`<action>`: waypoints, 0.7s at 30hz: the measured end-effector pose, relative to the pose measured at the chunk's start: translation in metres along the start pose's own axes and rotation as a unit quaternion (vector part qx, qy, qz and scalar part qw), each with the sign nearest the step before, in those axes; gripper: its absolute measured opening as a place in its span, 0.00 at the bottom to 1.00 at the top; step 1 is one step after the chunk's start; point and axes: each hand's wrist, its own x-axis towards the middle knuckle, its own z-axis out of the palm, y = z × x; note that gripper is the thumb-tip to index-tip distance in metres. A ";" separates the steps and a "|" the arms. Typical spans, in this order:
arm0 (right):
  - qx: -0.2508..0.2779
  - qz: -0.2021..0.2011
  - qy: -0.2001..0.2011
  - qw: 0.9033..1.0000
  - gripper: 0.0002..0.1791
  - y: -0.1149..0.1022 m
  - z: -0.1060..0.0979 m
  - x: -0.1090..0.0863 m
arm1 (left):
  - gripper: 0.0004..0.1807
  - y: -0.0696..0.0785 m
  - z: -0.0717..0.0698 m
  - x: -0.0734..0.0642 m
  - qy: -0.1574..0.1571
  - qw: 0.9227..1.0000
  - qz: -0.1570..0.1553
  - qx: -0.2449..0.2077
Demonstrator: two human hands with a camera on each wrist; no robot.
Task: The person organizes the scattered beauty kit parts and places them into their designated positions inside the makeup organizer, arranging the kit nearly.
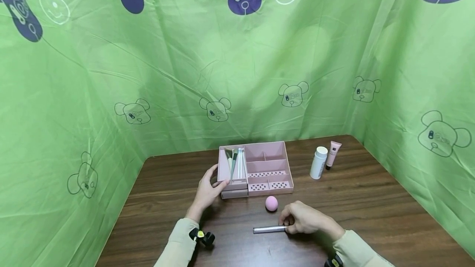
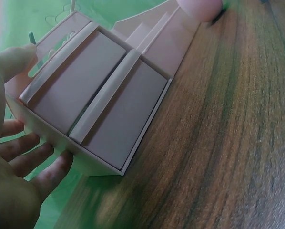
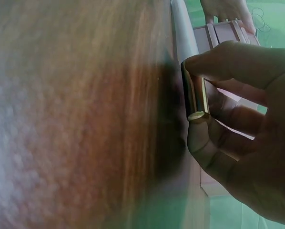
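A pink desk organizer (image 1: 266,153) stands toward the back of the table, with a top tray of makeup brushes (image 1: 233,162) on its left. My left hand (image 1: 208,188) holds that side: the thumb lies over the top front edge, the other fingers along the side wall. Two drawer fronts (image 2: 83,78) show below the thumb in the left wrist view. Close to the front of the table, my right hand (image 1: 306,217) pinches one end of a slim silver cosmetic tube (image 1: 268,229) between thumb and fingers. Its shiny round end (image 3: 197,116) shows in the right wrist view.
A pink ball-shaped item (image 1: 271,203) sits between the organizer and the silver tube. Right of the organizer stand a white bottle (image 1: 318,164) and a pink squeeze tube (image 1: 333,153) with a dark cap. Green printed cloth (image 1: 237,73) encloses the wooden table (image 1: 156,201).
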 end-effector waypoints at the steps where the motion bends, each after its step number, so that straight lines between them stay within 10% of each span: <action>1: 0.000 -0.003 0.002 1.000 0.10 0.000 0.000 0.000 | 0.40 0.000 0.000 0.000 0.000 1.000 0.001 0.001; 21: -0.022 -0.042 0.059 0.997 0.10 0.001 -0.031 0.001 | 0.40 -0.001 0.000 0.000 0.001 1.000 0.001 0.003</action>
